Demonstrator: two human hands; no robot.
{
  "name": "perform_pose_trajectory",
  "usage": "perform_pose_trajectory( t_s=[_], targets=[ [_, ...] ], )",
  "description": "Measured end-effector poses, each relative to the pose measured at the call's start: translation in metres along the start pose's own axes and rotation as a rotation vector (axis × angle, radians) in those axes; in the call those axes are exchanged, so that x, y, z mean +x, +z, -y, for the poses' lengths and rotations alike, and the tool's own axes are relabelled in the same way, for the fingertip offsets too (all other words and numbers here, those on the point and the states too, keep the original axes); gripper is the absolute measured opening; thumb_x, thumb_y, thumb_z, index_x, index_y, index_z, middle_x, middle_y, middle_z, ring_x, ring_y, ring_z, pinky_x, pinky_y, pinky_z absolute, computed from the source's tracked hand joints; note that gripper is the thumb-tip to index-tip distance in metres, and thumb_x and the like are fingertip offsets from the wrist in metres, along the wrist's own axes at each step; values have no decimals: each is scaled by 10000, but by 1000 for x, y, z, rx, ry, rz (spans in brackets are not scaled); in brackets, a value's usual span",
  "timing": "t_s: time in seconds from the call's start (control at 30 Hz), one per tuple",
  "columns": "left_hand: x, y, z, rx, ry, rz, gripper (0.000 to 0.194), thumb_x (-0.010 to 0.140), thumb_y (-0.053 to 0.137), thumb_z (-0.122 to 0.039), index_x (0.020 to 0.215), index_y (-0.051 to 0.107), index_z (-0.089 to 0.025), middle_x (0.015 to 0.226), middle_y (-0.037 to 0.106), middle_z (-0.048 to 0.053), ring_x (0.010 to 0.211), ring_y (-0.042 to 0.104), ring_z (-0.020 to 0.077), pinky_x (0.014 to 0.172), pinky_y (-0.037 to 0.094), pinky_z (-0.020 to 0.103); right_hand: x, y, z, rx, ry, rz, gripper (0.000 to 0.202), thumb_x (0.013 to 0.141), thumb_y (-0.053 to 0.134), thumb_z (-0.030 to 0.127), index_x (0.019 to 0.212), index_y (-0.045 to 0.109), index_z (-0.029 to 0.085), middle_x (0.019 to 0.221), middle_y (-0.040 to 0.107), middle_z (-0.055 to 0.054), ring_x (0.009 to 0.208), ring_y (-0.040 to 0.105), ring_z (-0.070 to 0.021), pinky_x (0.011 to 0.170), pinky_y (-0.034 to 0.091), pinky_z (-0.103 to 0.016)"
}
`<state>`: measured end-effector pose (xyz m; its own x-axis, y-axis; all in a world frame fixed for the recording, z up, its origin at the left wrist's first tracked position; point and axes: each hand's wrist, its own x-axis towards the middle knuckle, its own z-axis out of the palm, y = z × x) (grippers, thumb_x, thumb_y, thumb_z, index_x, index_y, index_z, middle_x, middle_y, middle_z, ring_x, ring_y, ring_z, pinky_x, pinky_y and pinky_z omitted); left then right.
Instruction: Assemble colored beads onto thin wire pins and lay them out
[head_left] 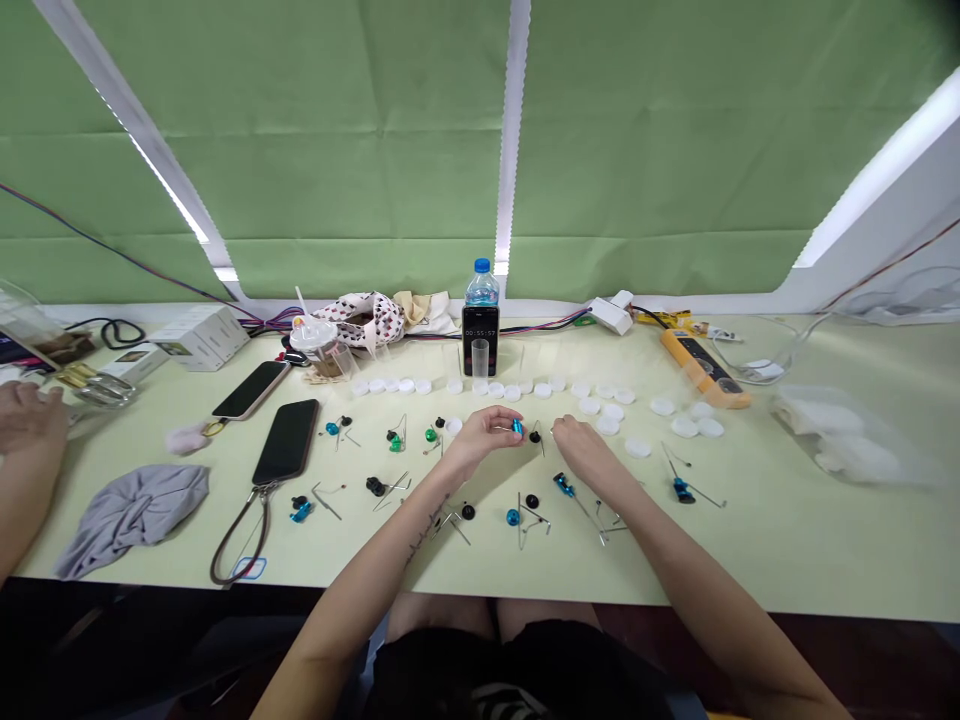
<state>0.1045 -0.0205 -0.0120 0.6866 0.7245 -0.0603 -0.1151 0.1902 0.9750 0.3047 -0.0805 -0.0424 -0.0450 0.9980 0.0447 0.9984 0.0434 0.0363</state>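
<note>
My left hand (pixel 486 435) pinches a small shiny blue metal part (pixel 517 427) between thumb and fingertips, just above the table. My right hand (pixel 583 447) is closed, its fingertips pressed together low over the table; what they hold, if anything, is too small to make out. Between the hands lies a small black round piece (pixel 535 437) with a thin bent wire beside it. Nearer my body are a blue round part (pixel 513 517) with bent metal rods, a black disc (pixel 532 501) and a longer blue part (pixel 564 485) with a rod, partly beside my right forearm.
White round lids (pixel 512 393) run in a row behind my hands, with clear cups. A phone (pixel 481 335) showing a timer leans on a bottle (pixel 482 285). Left are a dark phone (pixel 286 442), grey cloth (pixel 135 520) and another person's hand (pixel 28 425); right, an orange power strip (pixel 703 370).
</note>
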Motion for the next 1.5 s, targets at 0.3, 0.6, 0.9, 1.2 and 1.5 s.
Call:
perform_pose_trajectory(
  t_s=[0.3,0.6,0.9,1.2,1.5],
  targets=[
    [0,4,-4,157,65,-51,332,640,755,-226,921,608,-129,893,661,82,783,625,141,789,473,310,3,-32,-6,1221,15,-222,273,808,548,269,1062,471,207,745,595,16,600,633,-138,569,520,-288],
    [-4,3,-5,-40,16,45,312,708,705,-335,902,601,-113,881,666,94,818,624,154,825,472,341,-4,-43,9,1414,-7,-433,212,778,621,381,776,658,172,716,612,-36,584,605,-141,492,472,-261],
    [-4,9,-9,128,160,-58,171,716,669,-212,853,610,-128,835,648,65,790,600,140,789,455,294,-4,-37,24,1423,110,-407,270,769,631,428,765,642,158,577,532,4,494,447,-99,458,396,-237],
    [-4,10,-9,98,147,-72,210,700,694,-242,855,611,-128,834,646,69,800,608,155,794,475,320,-5,-35,29,1435,122,-425,287,752,636,451,747,656,165,587,565,-4,483,456,-109,463,405,-246],
    [-4,7,-8,97,167,-75,199,708,688,-242,848,610,-125,827,647,73,789,607,152,784,477,325,-7,-35,29,1356,114,-435,278,775,619,438,740,664,166,610,587,-14,502,470,-116,476,406,-249]
  ],
)
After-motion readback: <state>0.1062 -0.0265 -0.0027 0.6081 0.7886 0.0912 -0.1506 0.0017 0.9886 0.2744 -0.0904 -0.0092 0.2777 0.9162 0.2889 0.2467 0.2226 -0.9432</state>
